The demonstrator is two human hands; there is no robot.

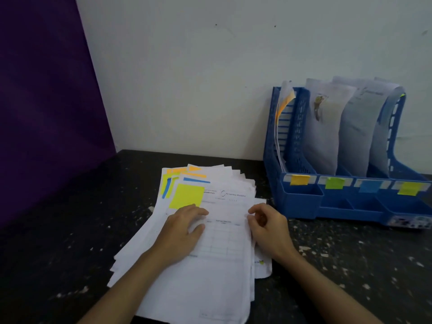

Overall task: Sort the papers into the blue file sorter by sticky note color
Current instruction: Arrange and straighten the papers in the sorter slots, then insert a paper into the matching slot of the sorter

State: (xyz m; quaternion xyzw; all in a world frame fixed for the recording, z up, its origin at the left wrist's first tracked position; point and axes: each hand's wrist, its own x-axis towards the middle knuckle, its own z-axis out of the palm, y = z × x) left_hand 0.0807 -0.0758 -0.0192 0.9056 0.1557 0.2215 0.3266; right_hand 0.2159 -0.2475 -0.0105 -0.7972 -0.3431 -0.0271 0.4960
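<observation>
A fanned pile of white papers [210, 272] lies on the dark table, its top sheet carrying a yellow-green sticky note [185, 195]. Orange, blue and green notes peek out from the sheets beneath. My left hand [181, 232] rests flat on the top sheet just below the note. My right hand [266, 226] is at the pile's right edge, fingers curled and pinching the edge of the top sheet. The blue file sorter [301, 202] stands at the right against the wall, with papers upright in its slots and orange, green, blue and yellow tags on its front.
A white wall runs behind the table, and a purple panel [46, 101] closes off the left side. The black tabletop [350, 265] is speckled with white flecks. A small printed label sits on the sorter's lower right corner.
</observation>
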